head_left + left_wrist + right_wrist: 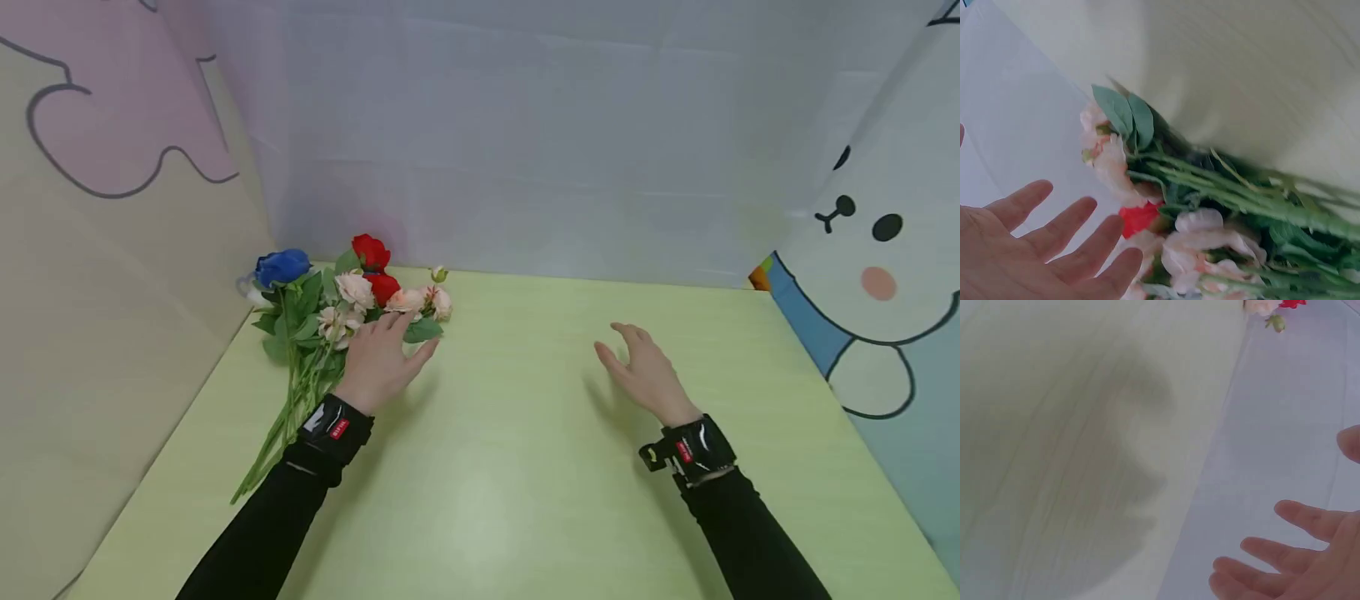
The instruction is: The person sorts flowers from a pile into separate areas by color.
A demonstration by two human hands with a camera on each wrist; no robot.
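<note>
Pale grey cloth (525,142) is hung across the far side of a light yellow-green table (510,483). On the right, a printed panel is seen, marked with a white cartoon animal (862,283); on the left, a beige panel (97,317) is marked with a pink outlined shape (135,108).

On the far left part of the table, a bunch of flowers is laid flat. Its blue flower (282,267) is placed at the far left, its two red flowers (371,252) are set at the far edge, and its pale pink flowers (355,292) are grouped beside and nearer than these. Green leaves (307,300) are mixed among the heads, and the long green stems (288,408) are directed toward the near left.

The left hand (382,358) is held at the right side of the bunch. Its fingers are extended and spread, and nothing is gripped; whether the petals are touched cannot be told.

The right hand (648,375) is raised above the right part of the table, well apart from the bunch. Its fingers are separated and slightly bent, and nothing is held. Its shadow (1104,487) is cast on the tabletop.

Both wrists are fitted with black straps (337,429), and both forearms are covered by black sleeves (262,525).
</note>
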